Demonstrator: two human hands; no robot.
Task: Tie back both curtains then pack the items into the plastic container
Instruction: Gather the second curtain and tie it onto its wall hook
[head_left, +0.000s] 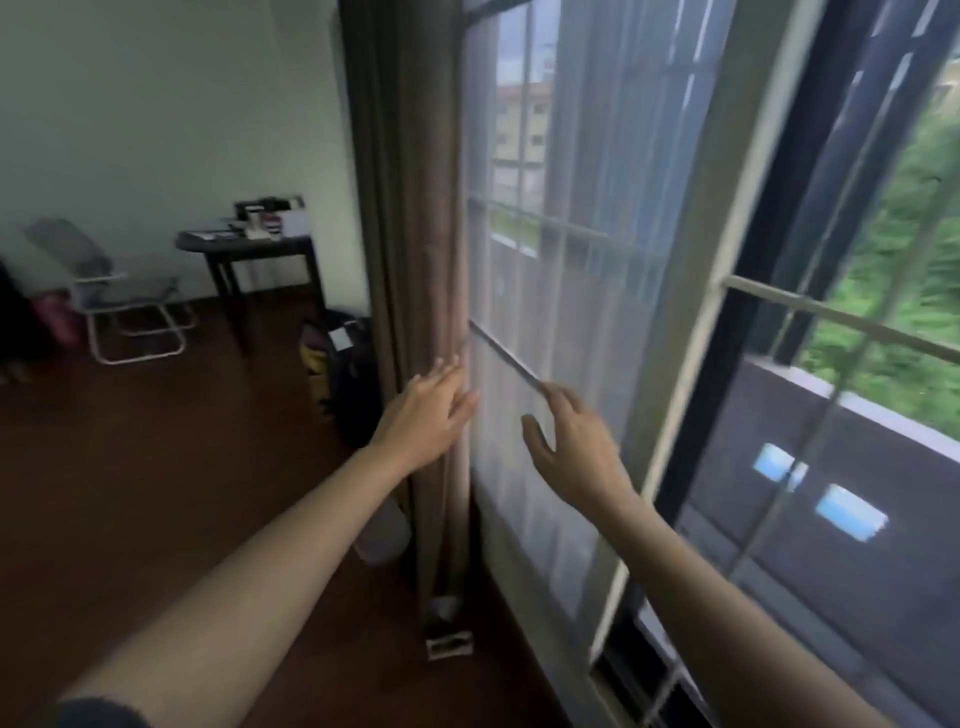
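Hands at a gathered brown curtain (415, 260), frame centre.
Left hand (426, 410) flat, released, against its folds; right hand (571, 441) pinches a thin tieback cord (504, 358); dark wood floor (156, 467) lower left.

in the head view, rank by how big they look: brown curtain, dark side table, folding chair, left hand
1. brown curtain
2. dark side table and folding chair: look alike, not ranked
3. left hand, smallest though nearest the camera
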